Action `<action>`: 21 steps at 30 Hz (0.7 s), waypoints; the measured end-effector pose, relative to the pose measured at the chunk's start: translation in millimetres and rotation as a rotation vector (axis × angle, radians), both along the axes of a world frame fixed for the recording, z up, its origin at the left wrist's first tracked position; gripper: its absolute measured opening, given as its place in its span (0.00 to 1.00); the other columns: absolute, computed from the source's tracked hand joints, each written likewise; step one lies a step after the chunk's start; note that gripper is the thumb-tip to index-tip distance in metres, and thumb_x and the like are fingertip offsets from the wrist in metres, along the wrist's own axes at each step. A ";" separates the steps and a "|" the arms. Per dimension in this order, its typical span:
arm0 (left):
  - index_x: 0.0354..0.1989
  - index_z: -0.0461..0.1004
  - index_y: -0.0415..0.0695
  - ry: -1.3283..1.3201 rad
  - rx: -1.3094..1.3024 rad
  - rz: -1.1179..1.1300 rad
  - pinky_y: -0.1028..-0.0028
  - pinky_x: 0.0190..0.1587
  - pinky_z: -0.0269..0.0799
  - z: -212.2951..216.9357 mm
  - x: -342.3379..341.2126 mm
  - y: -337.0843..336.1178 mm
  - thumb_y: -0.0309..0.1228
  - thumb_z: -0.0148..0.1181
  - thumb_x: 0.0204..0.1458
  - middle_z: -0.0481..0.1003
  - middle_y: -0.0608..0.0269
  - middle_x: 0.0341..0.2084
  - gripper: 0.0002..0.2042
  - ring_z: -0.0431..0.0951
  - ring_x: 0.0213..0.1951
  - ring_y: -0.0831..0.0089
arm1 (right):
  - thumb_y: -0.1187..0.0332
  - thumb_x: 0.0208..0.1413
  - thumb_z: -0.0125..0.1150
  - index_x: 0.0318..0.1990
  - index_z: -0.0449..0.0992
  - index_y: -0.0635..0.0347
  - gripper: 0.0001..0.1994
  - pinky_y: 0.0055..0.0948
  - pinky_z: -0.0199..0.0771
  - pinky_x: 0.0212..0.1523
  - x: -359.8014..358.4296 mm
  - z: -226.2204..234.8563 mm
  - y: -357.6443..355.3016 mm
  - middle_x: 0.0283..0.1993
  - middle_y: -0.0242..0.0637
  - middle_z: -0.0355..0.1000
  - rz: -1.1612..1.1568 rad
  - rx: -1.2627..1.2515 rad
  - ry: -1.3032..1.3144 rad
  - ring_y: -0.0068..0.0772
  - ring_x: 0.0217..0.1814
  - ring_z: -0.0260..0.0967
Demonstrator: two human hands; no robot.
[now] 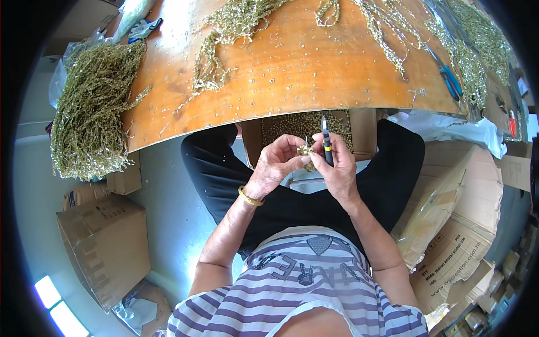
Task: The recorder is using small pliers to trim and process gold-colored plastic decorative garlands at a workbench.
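Over the lap, my left hand (273, 164) is closed, its thumb and fingers pinching a short gold beaded strand (305, 150). My right hand (339, 171) meets it there, with thumb and fingertip at the same strand. Tucked in the right hand is a pair of small pliers (327, 145) with black and yellow handles, jaws pointing up and away from the strand. What kind of jaws they have is too small to tell. Just beyond both hands, a cardboard box (364, 133) between the knees holds many small gold beads (279, 124).
Ahead is a curved wooden table (314, 67) scattered with beads. A thick gold strand bundle (95, 106) hangs over its left end; more strands (241, 22) lie farther back. Blue-handled pliers (451, 81) rest at right. Cardboard boxes (106, 241) stand left, cardboard sheets (455, 224) right.
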State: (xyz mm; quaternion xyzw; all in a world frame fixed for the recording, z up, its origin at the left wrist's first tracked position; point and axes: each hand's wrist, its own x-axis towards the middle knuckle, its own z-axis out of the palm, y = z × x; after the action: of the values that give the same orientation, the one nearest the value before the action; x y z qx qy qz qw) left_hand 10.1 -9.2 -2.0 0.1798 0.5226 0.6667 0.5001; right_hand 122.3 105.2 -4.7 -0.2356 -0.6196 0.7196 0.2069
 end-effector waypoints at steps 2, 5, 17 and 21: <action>0.41 0.67 0.39 0.041 -0.018 -0.032 0.81 0.41 0.67 -1.9 -2.4 -0.3 0.23 0.56 0.49 0.71 0.68 0.33 0.11 0.70 0.36 0.83 | 0.78 0.47 0.57 0.44 0.66 0.61 0.15 0.15 0.64 0.38 0.3 -1.3 2.3 0.33 0.27 0.64 -0.001 -0.003 -0.003 0.14 0.35 0.61; 0.41 0.67 0.39 0.108 -0.050 -0.085 0.82 0.40 0.67 5.9 -3.0 0.7 0.23 0.55 0.50 0.71 0.68 0.33 0.10 0.70 0.35 0.84 | 0.77 0.47 0.58 0.43 0.67 0.61 0.14 0.15 0.64 0.38 2.8 2.2 10.2 0.31 0.25 0.64 0.039 -0.154 -0.034 0.14 0.35 0.61; 0.41 0.68 0.37 0.076 -0.034 -0.023 0.83 0.37 0.66 2.7 -3.1 0.6 0.25 0.53 0.52 0.71 0.69 0.31 0.09 0.69 0.33 0.85 | 0.76 0.47 0.60 0.41 0.68 0.61 0.12 0.16 0.66 0.38 3.3 -2.4 9.0 0.32 0.26 0.64 0.052 -0.177 -0.004 0.14 0.36 0.63; 0.40 0.68 0.38 0.191 -0.104 -0.087 0.82 0.39 0.67 8.3 -7.0 -0.1 0.25 0.52 0.53 0.71 0.69 0.31 0.08 0.70 0.35 0.84 | 0.75 0.48 0.57 0.41 0.68 0.61 0.11 0.18 0.66 0.36 3.2 3.0 15.3 0.30 0.29 0.64 0.072 -0.365 -0.031 0.18 0.34 0.64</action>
State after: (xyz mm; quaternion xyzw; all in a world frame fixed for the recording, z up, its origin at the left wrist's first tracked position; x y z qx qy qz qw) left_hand 3.1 -9.2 6.3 0.2387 0.5934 0.5962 0.4852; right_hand 125.4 120.6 -1.8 -0.2577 -0.4900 0.8233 0.1253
